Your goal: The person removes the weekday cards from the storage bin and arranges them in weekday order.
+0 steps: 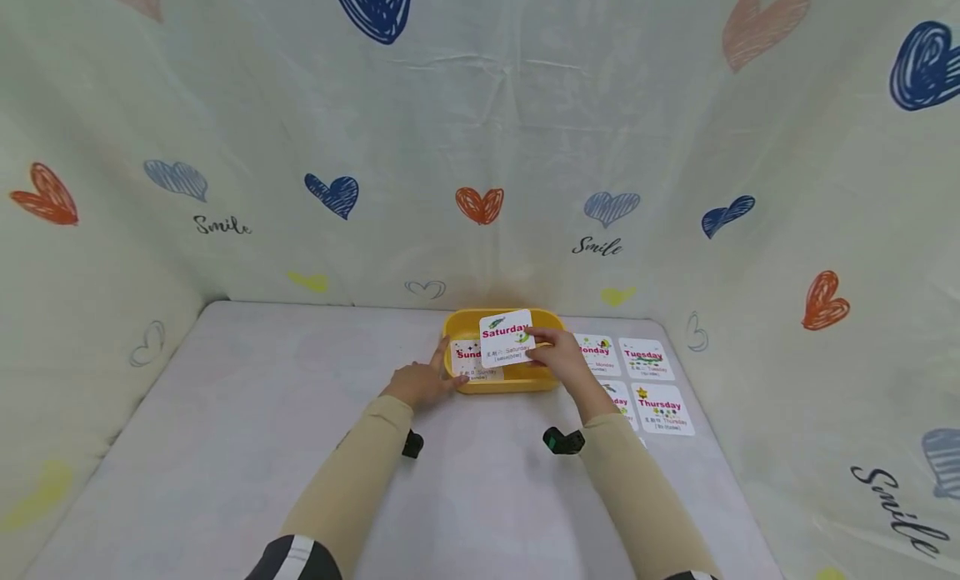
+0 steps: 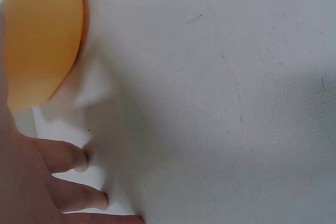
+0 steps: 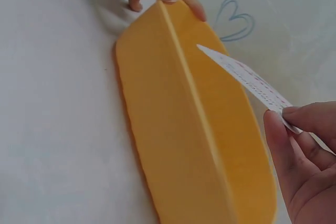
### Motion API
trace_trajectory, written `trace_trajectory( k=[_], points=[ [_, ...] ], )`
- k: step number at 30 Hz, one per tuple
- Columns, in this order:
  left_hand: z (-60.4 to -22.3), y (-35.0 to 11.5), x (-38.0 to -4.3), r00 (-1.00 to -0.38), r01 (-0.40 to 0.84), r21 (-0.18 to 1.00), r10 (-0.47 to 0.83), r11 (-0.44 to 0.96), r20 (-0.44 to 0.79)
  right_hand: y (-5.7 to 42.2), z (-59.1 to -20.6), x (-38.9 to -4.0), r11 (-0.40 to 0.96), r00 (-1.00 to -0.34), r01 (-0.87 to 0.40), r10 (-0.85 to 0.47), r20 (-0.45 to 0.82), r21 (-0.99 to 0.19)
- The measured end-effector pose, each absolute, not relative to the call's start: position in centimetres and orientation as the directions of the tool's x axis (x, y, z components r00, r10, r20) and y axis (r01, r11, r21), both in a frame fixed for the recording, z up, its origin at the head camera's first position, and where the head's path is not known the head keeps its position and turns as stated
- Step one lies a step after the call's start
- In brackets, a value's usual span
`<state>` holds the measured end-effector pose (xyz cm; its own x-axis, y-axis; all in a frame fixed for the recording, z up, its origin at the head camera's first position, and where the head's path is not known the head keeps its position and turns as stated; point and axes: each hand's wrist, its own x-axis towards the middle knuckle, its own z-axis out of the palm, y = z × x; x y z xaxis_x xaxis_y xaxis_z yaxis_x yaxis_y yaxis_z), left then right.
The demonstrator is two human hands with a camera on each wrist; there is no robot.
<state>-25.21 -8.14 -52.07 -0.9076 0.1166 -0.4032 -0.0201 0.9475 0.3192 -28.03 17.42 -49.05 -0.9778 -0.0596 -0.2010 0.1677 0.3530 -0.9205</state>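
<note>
My right hand [image 1: 560,359] pinches a white Saturday card [image 1: 504,340] by its right edge, thumb on one side and fingers on the other. The card is tilted over the open top of a yellow plastic tray [image 1: 517,386]. Inside the tray lies a Sunday card [image 1: 467,360], partly covered by the Saturday card in the head view. At the tray's left end, my left hand [image 1: 420,383] holds the rim between thumb and forefinger. Its other fingers [image 2: 68,157] spread loosely beside the tray, low over the table.
Right of the tray lie several weekday cards, among them Monday [image 1: 597,355], Tuesday [image 1: 646,360] and Thursday [image 1: 663,410]; my right arm hides part of this group. The white table [image 1: 247,430] meets a heart-printed curtain [image 1: 405,255] behind the tray and at both sides.
</note>
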Motion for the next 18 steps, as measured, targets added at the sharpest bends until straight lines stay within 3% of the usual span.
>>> trace_trajectory(
  k=[9, 18],
  points=[
    [-51.2, -8.1, -24.7, -0.901, -0.038, 0.323, 0.107, 0.946, -0.421, 20.8, -46.9, -25.0, 0.323, -0.985, 0.149, -0.033, -0.168, -0.935],
    [-51.3, -8.1, -24.8, -0.903, -0.034, 0.325, 0.110, 0.945, -0.415, 24.8, -47.3, -22.0, 0.316, -0.990, 0.124, -0.028, -0.139, -0.941]
  ],
)
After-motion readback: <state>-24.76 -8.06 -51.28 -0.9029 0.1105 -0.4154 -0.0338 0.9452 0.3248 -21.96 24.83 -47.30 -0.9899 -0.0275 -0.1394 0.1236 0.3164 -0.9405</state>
